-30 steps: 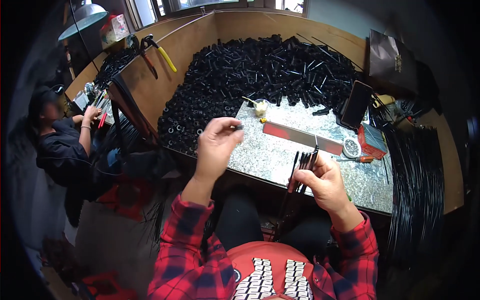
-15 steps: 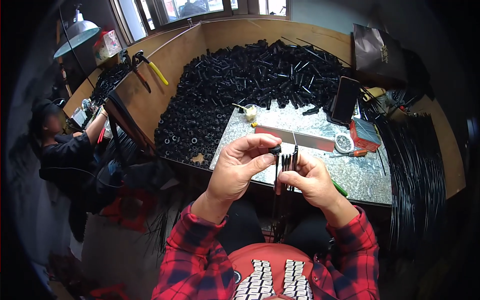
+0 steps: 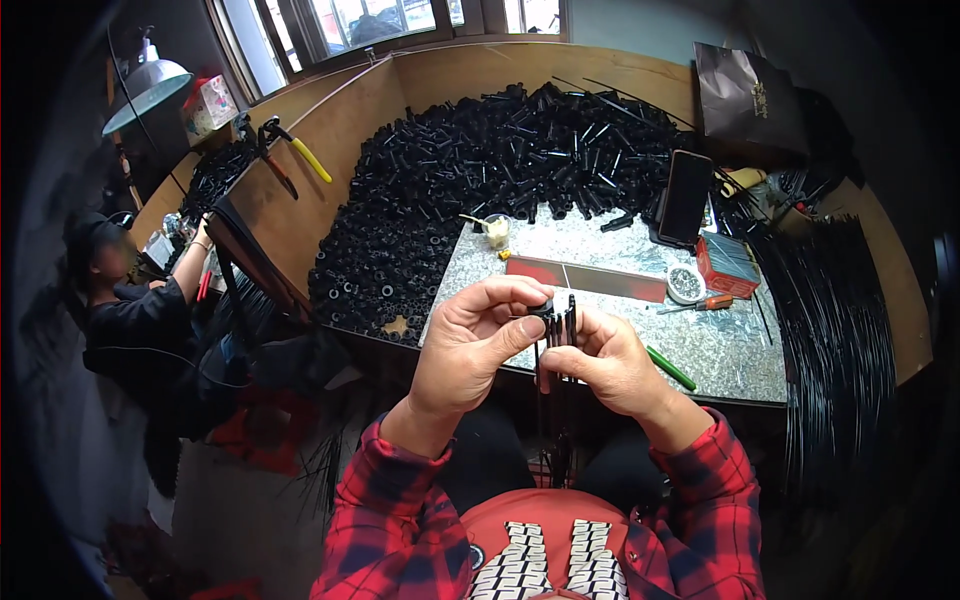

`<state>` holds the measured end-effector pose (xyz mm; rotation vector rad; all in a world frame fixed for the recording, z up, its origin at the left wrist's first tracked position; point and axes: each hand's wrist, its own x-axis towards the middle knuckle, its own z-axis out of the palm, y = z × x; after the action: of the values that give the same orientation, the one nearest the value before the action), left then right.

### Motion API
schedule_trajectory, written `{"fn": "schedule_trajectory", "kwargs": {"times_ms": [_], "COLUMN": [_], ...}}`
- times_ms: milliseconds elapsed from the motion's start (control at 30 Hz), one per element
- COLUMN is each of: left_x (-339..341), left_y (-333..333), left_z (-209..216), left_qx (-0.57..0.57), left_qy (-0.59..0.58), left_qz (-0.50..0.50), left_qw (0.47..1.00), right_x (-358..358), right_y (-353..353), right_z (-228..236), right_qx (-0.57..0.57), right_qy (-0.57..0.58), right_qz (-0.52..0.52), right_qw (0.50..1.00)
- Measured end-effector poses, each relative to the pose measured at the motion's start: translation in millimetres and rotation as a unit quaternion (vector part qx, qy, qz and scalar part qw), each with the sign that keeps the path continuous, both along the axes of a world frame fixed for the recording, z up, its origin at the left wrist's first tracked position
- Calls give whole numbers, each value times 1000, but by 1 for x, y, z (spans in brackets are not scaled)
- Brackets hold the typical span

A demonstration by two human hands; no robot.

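Note:
In front of my chest, above the near edge of the worktable, both hands work close together. My left hand (image 3: 470,340) pinches a small black cap-like part (image 3: 543,308) between thumb and fingertips. My right hand (image 3: 612,368) grips a bundle of thin black rods (image 3: 558,338); their upper ends poke up past the fingers and their lengths hang down toward my lap. The black part sits right beside the rod tops; whether it touches one I cannot tell.
Black tubular parts (image 3: 520,140) heap behind the speckled tabletop (image 3: 720,350). On it lie a metal bar (image 3: 590,280), a cup (image 3: 496,232), a round dish (image 3: 685,284), a red box (image 3: 727,262), a screwdriver (image 3: 718,301) and a green-handled tool (image 3: 670,368). A phone (image 3: 684,197) stands behind. Black rods (image 3: 835,340) hang at right; a co-worker (image 3: 135,310) sits left.
My hands sit slightly farther left in view, still together. The black part has come lower against the rod tops. More of the green-handled tool shows beside my right hand.

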<state>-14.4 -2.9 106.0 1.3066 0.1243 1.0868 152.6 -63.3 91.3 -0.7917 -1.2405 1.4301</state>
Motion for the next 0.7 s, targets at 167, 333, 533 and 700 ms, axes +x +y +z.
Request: {"fn": "schedule_trajectory", "kwargs": {"times_ms": [167, 333, 533, 700], "left_x": [-3, 1, -3, 2], "left_y": [3, 6, 7, 5], "left_z": [-4, -4, -10, -8], "left_qx": [-3, -16, 4, 39], "left_qy": [-2, -5, -25, -25], "left_qz": [-7, -33, -68, -88], "left_qw": [1000, 999, 997, 995], "right_x": [0, 5, 9, 13], "right_y": [1, 2, 5, 7], "right_z": [0, -3, -4, -2], "right_qx": [23, 24, 10, 5], "right_qy": [2, 14, 16, 38], "right_qz": [25, 34, 109, 144], "right_qw": [999, 999, 994, 989]}}
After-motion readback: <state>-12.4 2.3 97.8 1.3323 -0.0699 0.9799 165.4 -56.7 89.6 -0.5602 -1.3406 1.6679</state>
